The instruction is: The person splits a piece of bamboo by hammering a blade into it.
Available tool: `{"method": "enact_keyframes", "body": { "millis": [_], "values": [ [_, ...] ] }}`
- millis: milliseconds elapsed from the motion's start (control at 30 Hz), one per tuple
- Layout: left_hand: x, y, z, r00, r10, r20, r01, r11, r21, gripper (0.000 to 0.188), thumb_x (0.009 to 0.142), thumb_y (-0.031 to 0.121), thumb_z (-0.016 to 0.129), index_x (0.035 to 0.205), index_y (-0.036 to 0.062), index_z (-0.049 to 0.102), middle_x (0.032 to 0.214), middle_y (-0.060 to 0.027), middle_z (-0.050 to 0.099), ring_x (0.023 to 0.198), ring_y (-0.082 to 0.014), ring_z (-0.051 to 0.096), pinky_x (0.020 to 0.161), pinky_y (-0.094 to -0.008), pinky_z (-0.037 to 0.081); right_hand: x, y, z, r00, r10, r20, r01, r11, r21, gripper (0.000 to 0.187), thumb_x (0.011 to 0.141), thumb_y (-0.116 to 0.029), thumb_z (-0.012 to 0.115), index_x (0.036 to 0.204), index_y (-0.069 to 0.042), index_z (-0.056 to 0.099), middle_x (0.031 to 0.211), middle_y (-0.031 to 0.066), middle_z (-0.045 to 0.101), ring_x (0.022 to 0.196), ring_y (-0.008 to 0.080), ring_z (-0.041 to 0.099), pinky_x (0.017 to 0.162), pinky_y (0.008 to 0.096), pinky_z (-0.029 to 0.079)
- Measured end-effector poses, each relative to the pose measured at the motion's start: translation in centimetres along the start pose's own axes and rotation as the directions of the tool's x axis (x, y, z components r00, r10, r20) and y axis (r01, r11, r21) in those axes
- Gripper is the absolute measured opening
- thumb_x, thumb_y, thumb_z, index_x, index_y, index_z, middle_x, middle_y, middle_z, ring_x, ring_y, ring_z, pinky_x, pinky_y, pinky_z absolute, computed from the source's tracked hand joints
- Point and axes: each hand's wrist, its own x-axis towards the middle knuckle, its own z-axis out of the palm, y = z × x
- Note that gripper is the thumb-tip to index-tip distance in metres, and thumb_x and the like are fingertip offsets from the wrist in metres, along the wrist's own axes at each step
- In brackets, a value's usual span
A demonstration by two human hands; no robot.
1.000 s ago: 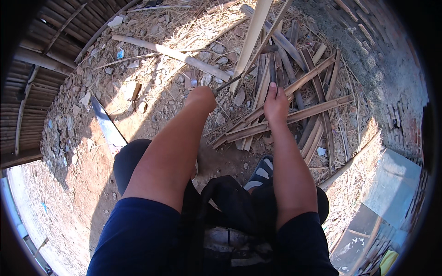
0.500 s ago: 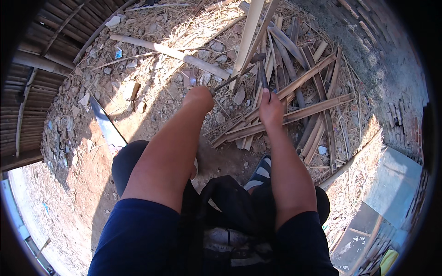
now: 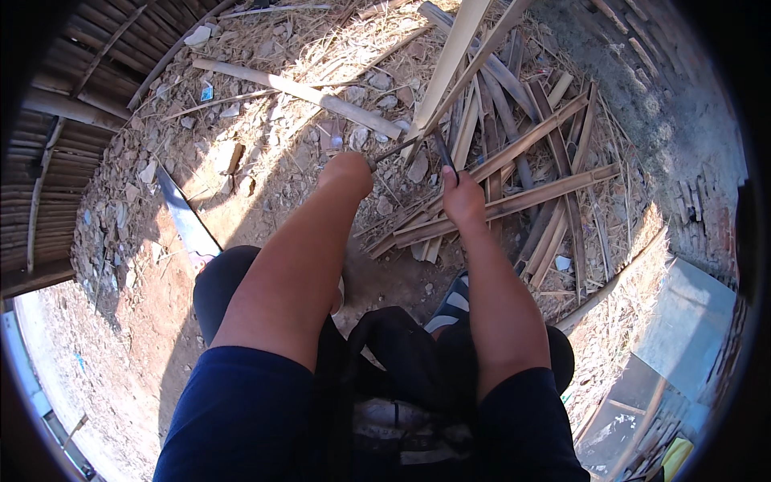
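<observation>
My left hand (image 3: 347, 173) is closed around the handle of a dark-bladed knife (image 3: 393, 149), whose blade points right and meets the lower end of a bamboo piece. Two long strips of that bamboo piece (image 3: 450, 68) spread apart upward in a narrow V. Closed in my right hand (image 3: 464, 197) is a hammer (image 3: 442, 150), its dark handle slanting up and left to the bamboo. The hammer's head is hard to make out against the strips. Whether it touches the blade, I cannot tell.
Split bamboo strips (image 3: 522, 193) lie in a crossed heap beyond my right hand. A handsaw (image 3: 186, 217) rests on the ground by my left knee. One more bamboo strip (image 3: 297, 92) lies across the rubble ahead. A rough wall (image 3: 683, 136) rises at right, a slatted wall (image 3: 64, 153) at left.
My right hand has moved slightly left and down, bringing the hammer to the bamboo's lower end. The upper ends of the V-shaped strips have swung right. My left hand stays nearly still.
</observation>
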Motion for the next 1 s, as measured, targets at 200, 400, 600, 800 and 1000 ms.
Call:
{"method": "enact_keyframes", "body": {
  "millis": [200, 400, 600, 800, 1000],
  "values": [
    [-0.4, 0.5, -0.9, 1.0, -0.029, -0.002, 0.029, 0.999, -0.032, 0.03, 0.089, 0.02, 0.064, 0.112, 0.0027, 0.073, 0.118, -0.0197, 0.071, 0.112, -0.0338, 0.069, 0.093, -0.0416, 0.056, 1.4, -2.3, -3.1, 0.95, 0.0, -0.312, 0.08, 0.966, 0.244, 0.053, 0.104, -0.05, 0.042, 0.1, -0.001, 0.064, 0.092, 0.0302, 0.068, 0.093, 0.0504, 0.064, 0.081, 0.056, 0.049],
    [-0.7, 0.5, -1.4, 1.0, 0.0, 0.031, 0.0, 1.0, 0.003, 0.031, 0.089, 0.02, 0.065, 0.113, 0.0018, 0.073, 0.118, -0.0201, 0.071, 0.112, -0.0339, 0.069, 0.094, -0.0417, 0.056, -0.7, -0.9, -1.0, 0.993, 0.03, -0.114, -0.023, 0.998, 0.06, 0.052, 0.104, -0.05, 0.044, 0.103, -0.002, 0.063, 0.094, 0.0306, 0.068, 0.094, 0.0508, 0.064, 0.082, 0.0566, 0.049],
    [0.1, -0.2, 0.2, 1.0, 0.002, 0.011, -0.002, 1.0, -0.01, 0.03, 0.09, 0.021, 0.063, 0.116, 0.0091, 0.073, 0.117, -0.0181, 0.071, 0.112, -0.0331, 0.068, 0.095, -0.0416, 0.056, 0.5, -0.1, -0.4, 0.998, 0.007, -0.058, -0.002, 0.996, 0.088, 0.051, 0.103, -0.049, 0.045, 0.103, -0.001, 0.064, 0.094, 0.0302, 0.068, 0.094, 0.0514, 0.063, 0.083, 0.0561, 0.049],
    [2.1, -0.9, 1.4, 0.999, 0.044, 0.026, -0.046, 0.992, 0.117, 0.031, 0.092, 0.022, 0.059, 0.119, 0.0223, 0.073, 0.121, -0.0145, 0.07, 0.112, -0.0325, 0.068, 0.096, -0.0419, 0.055, 1.1, -3.7, -3.3, 0.925, 0.018, -0.38, 0.113, 0.941, 0.32, 0.055, 0.105, -0.05, 0.044, 0.095, 0.0, 0.062, 0.088, 0.0279, 0.067, 0.086, 0.0503, 0.063, 0.077, 0.0526, 0.049],
    [0.8, -0.3, 0.2, 1.0, 0.012, 0.02, -0.013, 0.999, 0.045, 0.031, 0.091, 0.022, 0.062, 0.118, 0.0119, 0.073, 0.121, -0.0169, 0.07, 0.113, -0.0327, 0.068, 0.096, -0.0419, 0.055, -1.0, -0.2, 0.6, 0.998, 0.052, -0.046, -0.05, 0.998, 0.04, 0.051, 0.104, -0.048, 0.044, 0.099, 0.0, 0.062, 0.095, 0.03, 0.068, 0.095, 0.0513, 0.063, 0.084, 0.0553, 0.05]
  ]
}}
